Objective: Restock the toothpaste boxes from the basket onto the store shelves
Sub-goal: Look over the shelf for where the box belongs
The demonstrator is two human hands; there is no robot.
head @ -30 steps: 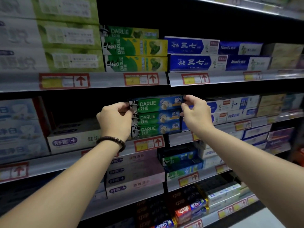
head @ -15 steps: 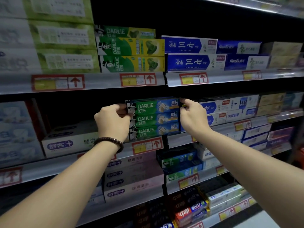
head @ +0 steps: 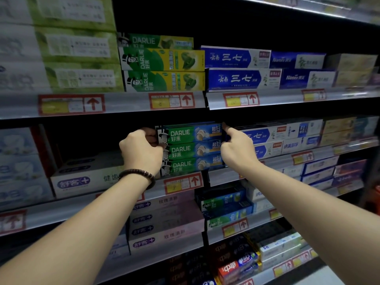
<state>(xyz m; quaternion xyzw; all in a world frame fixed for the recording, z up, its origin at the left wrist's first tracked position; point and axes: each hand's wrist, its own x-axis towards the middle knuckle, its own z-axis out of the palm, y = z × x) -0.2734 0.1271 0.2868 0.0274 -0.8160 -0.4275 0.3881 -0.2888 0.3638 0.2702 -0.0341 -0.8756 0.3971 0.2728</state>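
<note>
A stack of three green-and-blue Darlie toothpaste boxes stands on the middle shelf. My left hand grips the left end of the top Darlie box, fingers curled round it. My right hand pinches the right end of the same box, fingertips at its upper corner. The two lower Darlie boxes sit squarely under it. The basket is out of view.
A white-and-purple box lies left of the stack, with a dark gap above it. Blue-and-white boxes crowd the right side. The upper shelf holds yellow-green Darlie boxes. Lower shelves carry pink, blue and red boxes.
Both hands, holding the top Darlie box, have sunk slightly in view as the camera tilted up and left; the box now sits level on the stack.
</note>
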